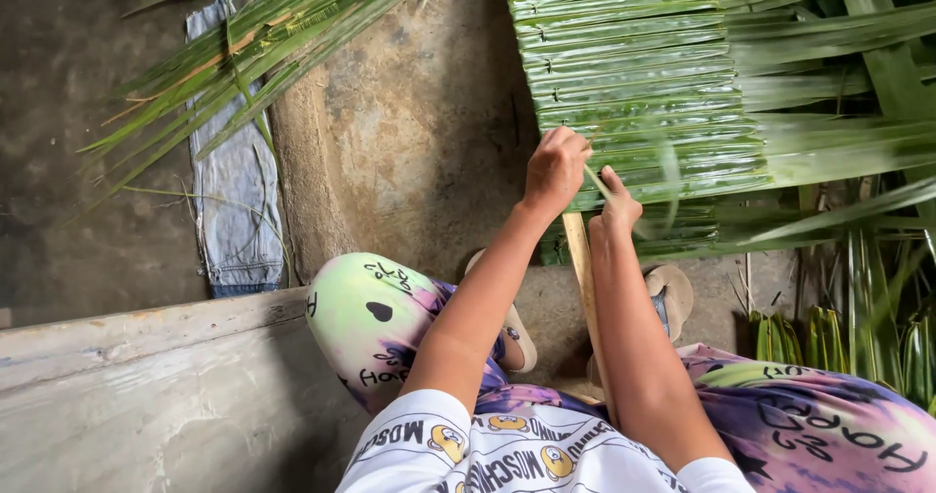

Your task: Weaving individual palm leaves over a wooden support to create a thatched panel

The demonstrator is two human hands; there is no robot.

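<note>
Nearest the lens, a printed white shirt hem and tie-dyed trouser knees fill the bottom edge, with both forearms reaching away from them. Her left hand [556,169] is curled into a loose fist on the near edge of the woven palm-leaf panel [634,74], fingers closed on a folded leaf strip. Just beside it, the right hand [616,208] pinches a thin pale sliver [597,183] between thumb and fingers, its tip touching the same edge. A wooden slat [583,278] runs from between the knees up under the panel's lower border. Two sandals [673,293] rest on the bare concrete floor [409,132], which lies open left of the panel as far as a strip of denim cloth [234,191]. Loose palm fronds [263,35] cross the upper left; more leaves crowd the right side. A weathered plank [146,356] borders the lower left.
</note>
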